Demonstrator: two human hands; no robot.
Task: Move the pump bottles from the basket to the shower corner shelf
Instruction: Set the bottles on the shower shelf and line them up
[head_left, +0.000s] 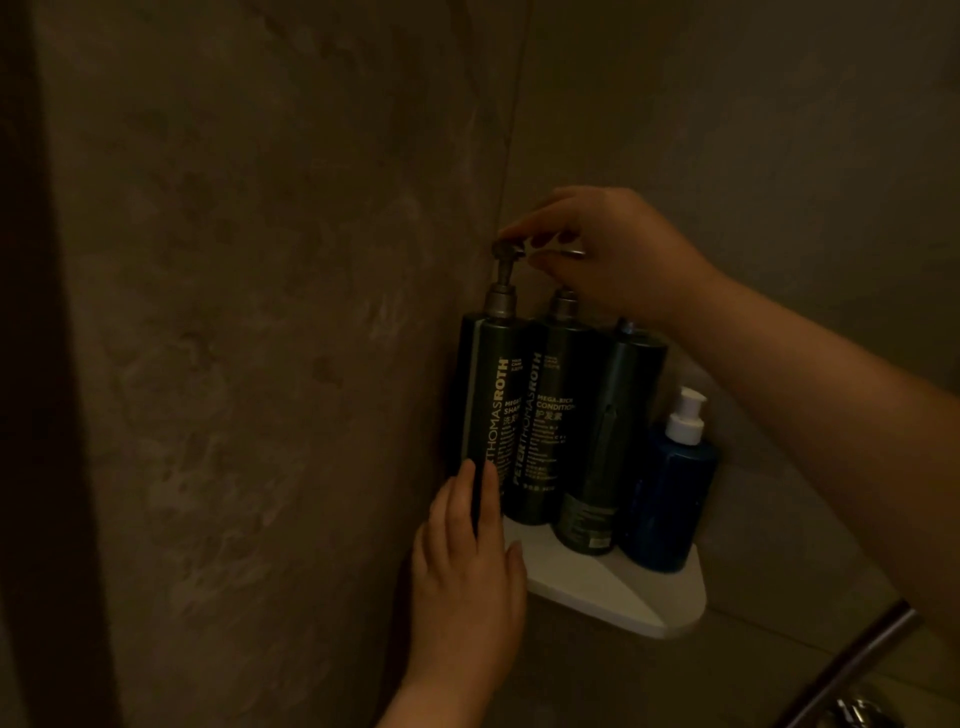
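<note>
The wall (260, 312) is mottled grey-brown, with paler marbled patches, all dimmed by low brownish light. The left bottle (483, 405) and middle bottle (550, 441) are coloured a very dark green-black and printed with white lettering. The third bottle (602, 441) is equally dark, with a pale-printed label low down. Dull grey collars (501, 301) are seen. The blue bottle (670, 499) is topped by a white pump (687, 415). The shelf (613, 592) is plain white.

Bottles (540, 415) side by side on shelf (613, 587)
</note>
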